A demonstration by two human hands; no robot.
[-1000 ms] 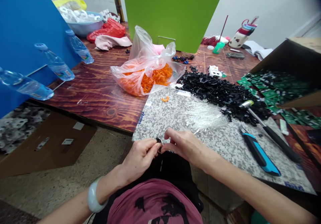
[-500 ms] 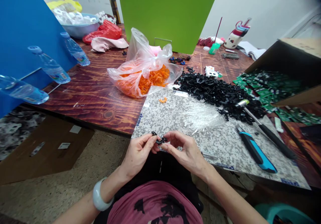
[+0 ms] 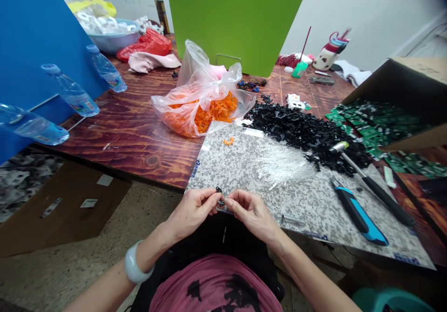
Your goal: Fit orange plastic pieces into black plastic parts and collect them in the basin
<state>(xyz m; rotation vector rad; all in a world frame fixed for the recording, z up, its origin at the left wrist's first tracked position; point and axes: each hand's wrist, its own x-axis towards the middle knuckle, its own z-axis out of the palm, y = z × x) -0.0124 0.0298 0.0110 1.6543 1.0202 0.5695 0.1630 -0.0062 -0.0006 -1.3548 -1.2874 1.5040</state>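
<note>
Between my two hands, just over the front edge of the speckled board (image 3: 240,172), is a small black plastic part (image 3: 219,190), mostly covered by fingers. My left hand (image 3: 195,209) is closed on it in a thumb-and-finger pinch. From the other side, my right hand (image 3: 253,212) pinches at the same part, its thumb and fingertips pressed together. Whether the right hand holds a second piece is hidden. Farther up the board lie an orange curved piece (image 3: 228,141) and a spread of thin clear strips (image 3: 284,165). Behind them is a heap of black parts (image 3: 300,130).
A hammer (image 3: 380,191) and a blue-black cutter (image 3: 359,214) lie at the right, with a screwdriver (image 3: 293,220) near the front edge. A plastic bag of orange parts (image 3: 195,109) stands behind. Green circuit boards (image 3: 370,121) spill from a cardboard box (image 3: 419,70). Bottles (image 3: 75,93) lean left.
My hands have drawn closer together, and the black part is now more covered by my fingers. The view has shifted slightly.
</note>
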